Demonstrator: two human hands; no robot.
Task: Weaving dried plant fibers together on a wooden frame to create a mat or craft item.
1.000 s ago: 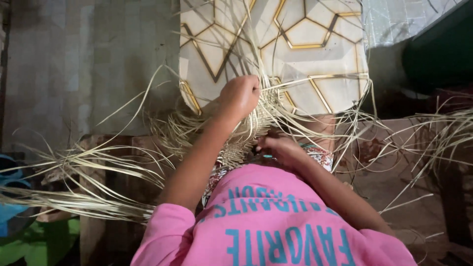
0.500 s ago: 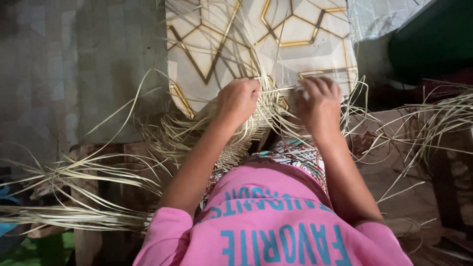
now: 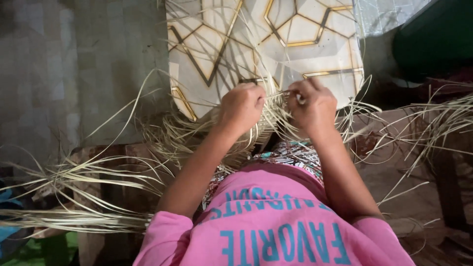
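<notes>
Where the two hands meet, just above the middle of the frame, most of the work is hidden under knuckles and loose fibre. The left hand is curled into a loose fist over the pale straw strips, its fingertips tucked out of sight, so what it grips cannot be told for sure. The right hand, just beside it, is bunched with thumb and fingers pinching a thin strip that runs across to the left hand. The woven part under the hands is mostly covered; it seems to sit in the lap, on a patterned cloth of which only a small patch shows.

Long strips fan out to the left edge and the right edge, where they are cut off by the frame. Behind the hands, at upper centre, lies a pale board with gold geometric lines, its top cut off. A dark green shape fills the upper right corner, too dim to identify. The pink shirt at the bottom carries turquoise block lettering, upside down to the camera. Grey floor tiles fill the upper left.
</notes>
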